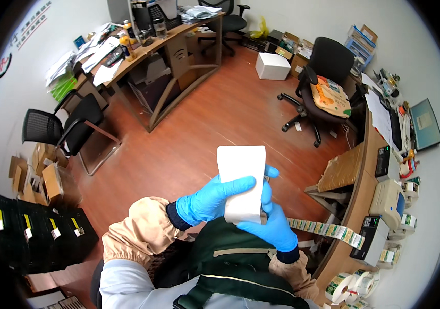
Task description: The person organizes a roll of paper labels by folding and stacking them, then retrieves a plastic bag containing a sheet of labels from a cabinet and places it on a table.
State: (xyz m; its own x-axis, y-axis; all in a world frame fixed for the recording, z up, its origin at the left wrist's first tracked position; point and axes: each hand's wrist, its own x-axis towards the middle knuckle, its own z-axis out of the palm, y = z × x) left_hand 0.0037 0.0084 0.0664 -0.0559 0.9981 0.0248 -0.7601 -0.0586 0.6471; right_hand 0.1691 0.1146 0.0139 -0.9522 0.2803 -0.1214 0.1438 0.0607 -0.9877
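A white, glossy band of paper (242, 170), bent over at its lower end, is held up in front of my body. My left hand (202, 201), in a blue glove, grips it with the thumb across the front and fingertips showing past its right edge. At the lower right of the band, my blue-gloved right hand (276, 230) is closed with the thumb along the bottom. A strip of printed green and white labels (328, 230) runs from the right hand to a black and white label printer (370, 239). Whether strip and band are one piece is hidden behind my fingers.
Along the right stands a desk (351, 211) with printers, label rolls (341, 288) and a laptop (426, 125). Black bins (39, 232) and cardboard boxes (57, 183) are at left. An office chair (328, 67), a white box (273, 66) and another desk (189, 33) stand farther off.
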